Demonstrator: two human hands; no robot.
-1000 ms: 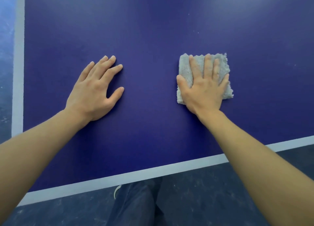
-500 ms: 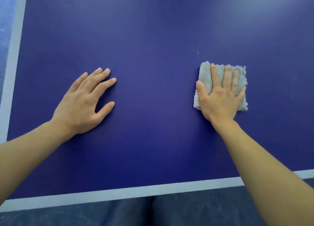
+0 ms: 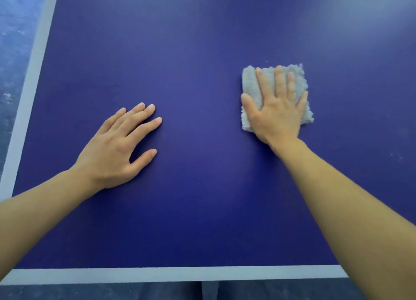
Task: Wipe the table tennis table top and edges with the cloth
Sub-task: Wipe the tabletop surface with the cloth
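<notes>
Head view: the cloth (image 3: 249,83) is pressed onto the surface (image 3: 202,52), right of the left hand (image 3: 112,151), by the right hand's (image 3: 279,115) spread fingers (image 3: 262,83), likely for wiping pressure; the left hand, fingers straight, is laid flat, probably bracing.

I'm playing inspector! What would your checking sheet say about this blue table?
Surface: blue table top, white edge lines at the left and near sides; faint pale specks at right.
Job's things: grey cloth, lying flat on the top.
Clutter: nothing seen.
Grips: left hand flat on bare table; right hand flat, pressing the cloth.
Cables: nothing seen.
Surroundings: mottled blue floor at left.
</notes>
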